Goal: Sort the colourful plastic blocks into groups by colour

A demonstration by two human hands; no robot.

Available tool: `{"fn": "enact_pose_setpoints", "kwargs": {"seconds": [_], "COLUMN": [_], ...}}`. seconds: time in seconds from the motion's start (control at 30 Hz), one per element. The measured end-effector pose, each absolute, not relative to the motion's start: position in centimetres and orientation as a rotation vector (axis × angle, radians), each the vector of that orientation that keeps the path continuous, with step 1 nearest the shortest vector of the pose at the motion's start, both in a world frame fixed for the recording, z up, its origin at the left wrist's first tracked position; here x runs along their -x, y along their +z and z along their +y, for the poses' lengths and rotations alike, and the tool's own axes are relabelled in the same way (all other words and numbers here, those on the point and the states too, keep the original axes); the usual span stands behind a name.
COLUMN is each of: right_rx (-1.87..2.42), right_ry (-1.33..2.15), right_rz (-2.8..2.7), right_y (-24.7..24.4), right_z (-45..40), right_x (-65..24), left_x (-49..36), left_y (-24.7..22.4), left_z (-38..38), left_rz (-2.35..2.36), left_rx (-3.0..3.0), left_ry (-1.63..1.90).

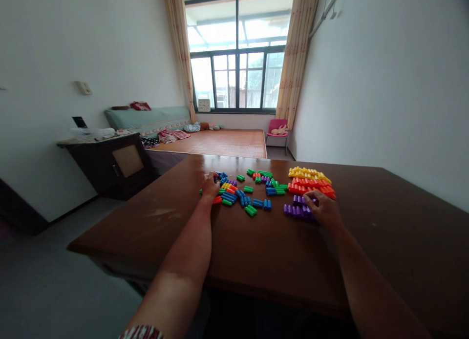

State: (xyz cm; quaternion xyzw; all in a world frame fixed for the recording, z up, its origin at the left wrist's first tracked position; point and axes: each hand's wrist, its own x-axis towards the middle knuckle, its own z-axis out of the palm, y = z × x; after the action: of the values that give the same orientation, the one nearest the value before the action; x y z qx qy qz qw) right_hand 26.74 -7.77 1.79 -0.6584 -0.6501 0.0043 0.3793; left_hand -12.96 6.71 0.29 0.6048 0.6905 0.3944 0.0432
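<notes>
Ribbed plastic blocks lie on a dark brown wooden counter (274, 251), nearer its far edge than its near one. The left hand (210, 186) reaches in from the near edge to the left end of a loose, mixed cluster. Its fingers are curled beside some dark blue blocks (223, 175); I cannot tell whether they grip one. Green blocks (251, 210) and more blue blocks (267, 204) spread from there toward the middle of the counter, with a few orange, yellow and purple ones among them.

The right hand (320, 208) is over the right end of the purple blocks (292, 210), thumb and forefinger bent down close together at them; whether they are clamped on a block is hidden. Directly beyond, toward the far edge, lie orange-red blocks (309, 183) in rows, then the yellow blocks (307, 172), nearest that edge. All three sorted groups sit well in from the far right corner.

Past the far edge stand a bed (234, 138) and a pink chair (274, 125).
</notes>
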Motion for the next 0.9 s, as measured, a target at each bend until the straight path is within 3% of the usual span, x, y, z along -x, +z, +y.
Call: {"fn": "enact_pose_setpoints", "kwargs": {"seconds": [0.13,0.27,0.47,0.6,0.73,0.9], "right_rx": [1.654,1.604,1.434,1.3,1.268,1.285], "right_ry": [0.033,0.049,0.227,0.411,0.365,0.405], "right_rz": [-1.657,-1.643,-1.749,-1.862,-1.902,-1.804], "right_y": [1.7,1.7,1.6,0.7,-0.2,0.2], "right_z": [-7.7,-7.6,-7.7,-7.6,-7.1,-7.2], "right_x": [-26.5,-26.1,-23.6,-21.7,-21.4,-21.2], "left_x": [12.8,11.3,4.5,1.4,1.1,0.2], "left_y": [0.8,2.4,2.5,1.1,0.1,0.2], "left_z": [7.1,6.9,2.9,1.8,2.4,1.7], "left_rz": [2.086,1.502,0.653,0.605,0.742,0.549], "left_rx": [-1.8,-1.724,-1.77,-1.925,-1.961,-1.77], "left_ry": [1.32,1.554,1.057,0.891,1.042,1.051]}}
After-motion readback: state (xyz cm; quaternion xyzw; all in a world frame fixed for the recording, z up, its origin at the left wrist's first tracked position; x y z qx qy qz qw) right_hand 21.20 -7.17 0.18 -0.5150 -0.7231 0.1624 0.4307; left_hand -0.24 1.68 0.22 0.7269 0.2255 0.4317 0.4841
